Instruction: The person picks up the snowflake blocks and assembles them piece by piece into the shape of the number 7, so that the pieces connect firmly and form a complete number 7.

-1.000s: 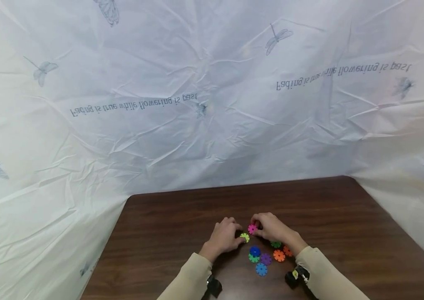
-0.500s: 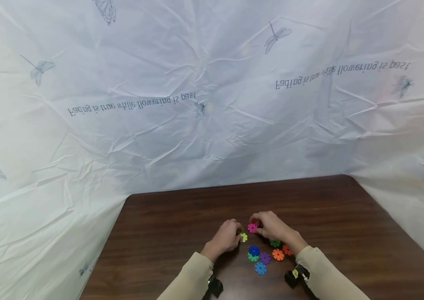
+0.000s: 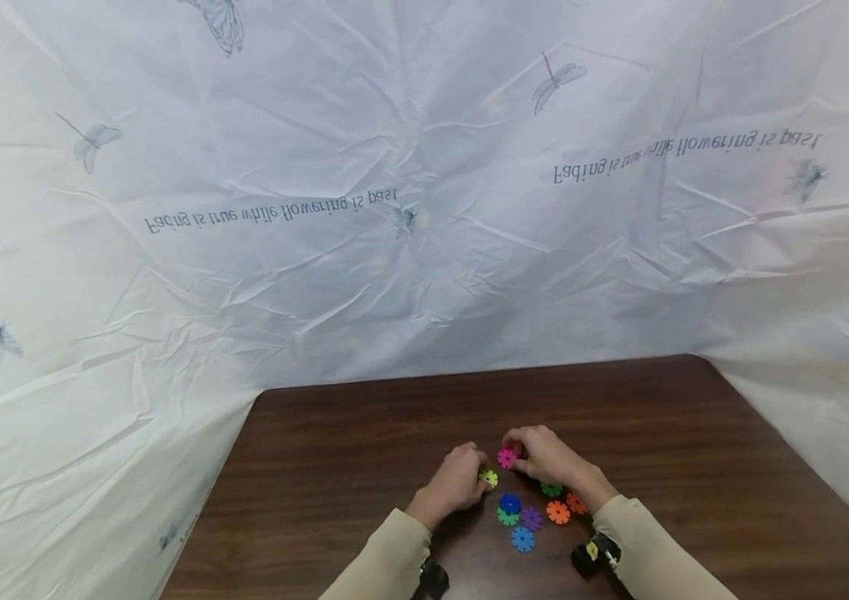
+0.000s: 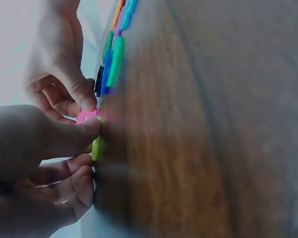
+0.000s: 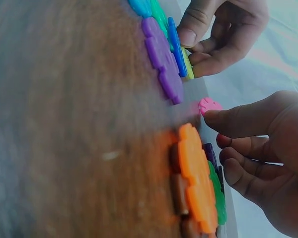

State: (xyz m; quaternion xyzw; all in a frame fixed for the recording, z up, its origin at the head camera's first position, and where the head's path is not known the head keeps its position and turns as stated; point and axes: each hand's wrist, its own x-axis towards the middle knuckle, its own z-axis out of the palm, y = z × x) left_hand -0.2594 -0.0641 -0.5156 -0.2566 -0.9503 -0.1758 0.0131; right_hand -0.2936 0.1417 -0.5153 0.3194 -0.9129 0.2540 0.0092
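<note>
My left hand (image 3: 456, 479) pinches a yellow notched snowflake disc (image 3: 491, 478) between thumb and fingers, low over the table. In the left wrist view the yellow disc (image 4: 96, 148) shows edge-on below the thumb. Just beyond, to the right, my right hand (image 3: 550, 460) holds a pink disc (image 3: 506, 458) of the same kind by its edge. The pink disc (image 5: 208, 105) also shows at the thumb tip in the right wrist view, its far part hidden by the fingers. Between the two discs a small gap is visible in the head view.
Nearer me lie a dark blue disc (image 3: 510, 502) overlapping a green one (image 3: 506, 518), a purple disc (image 3: 532, 519) and a light blue disc (image 3: 522, 540). Orange discs (image 3: 557, 512) and another green disc (image 3: 551, 490) lie by the right forearm. White printed sheeting (image 3: 424, 275) surrounds the brown table (image 3: 334, 450).
The left hand's fingers have drawn in and closed on the yellow disc, the hand shifting slightly towards me. The right hand stays in place with the pink disc.
</note>
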